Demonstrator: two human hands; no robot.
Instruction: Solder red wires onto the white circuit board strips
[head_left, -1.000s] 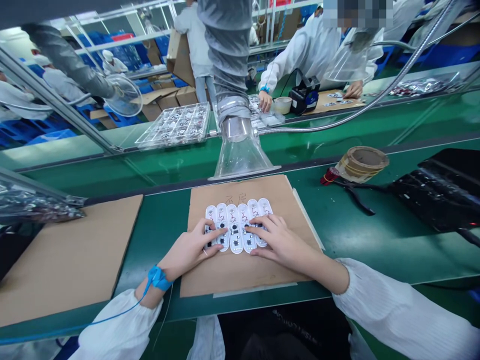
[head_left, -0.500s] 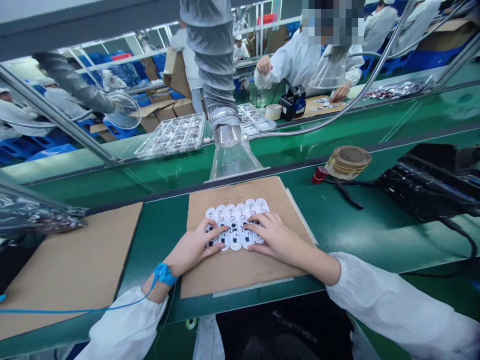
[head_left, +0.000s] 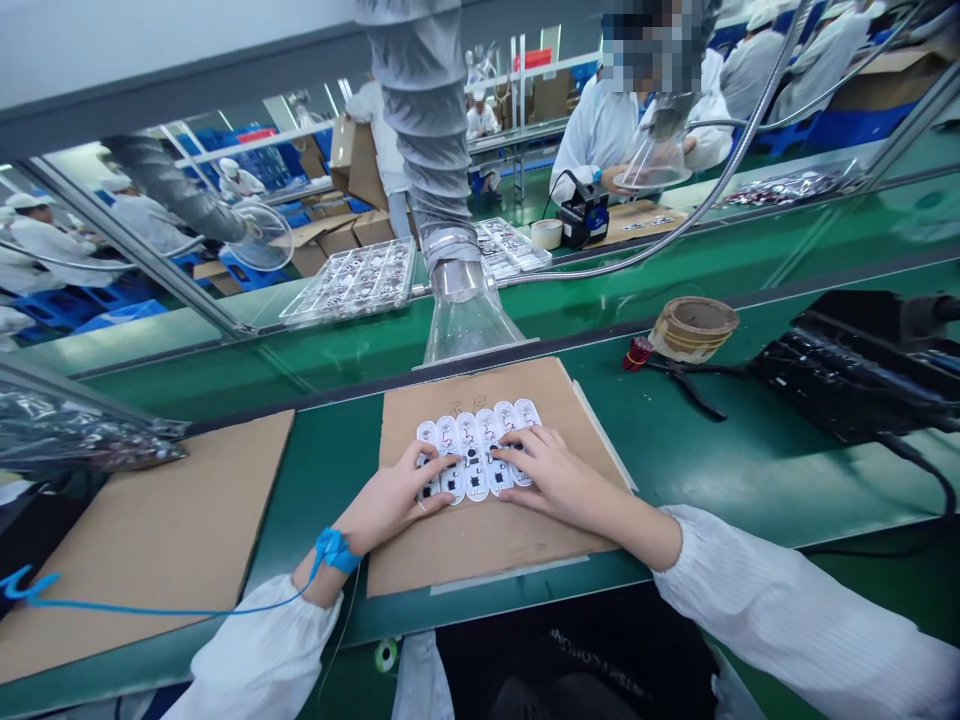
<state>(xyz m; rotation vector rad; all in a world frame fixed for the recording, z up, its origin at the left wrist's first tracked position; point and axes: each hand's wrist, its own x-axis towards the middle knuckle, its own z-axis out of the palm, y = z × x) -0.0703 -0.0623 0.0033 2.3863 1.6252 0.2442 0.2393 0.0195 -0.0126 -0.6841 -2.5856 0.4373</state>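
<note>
Head view: left hand (head_left: 394, 492) partly covers white boards (head_left: 474, 468); right hand (head_left: 561, 480) too.

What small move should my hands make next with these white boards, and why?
Perhaps lift the left hand and right hand clear: the six white boards already lie close side by side on the cardboard, with the outer ones partly covered.

A brown tape roll (head_left: 688, 347) lies just beside black-handled pliers (head_left: 697, 394).

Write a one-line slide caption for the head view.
Left hand and right hand touching a row of white circuit boards on brown cardboard.
</note>
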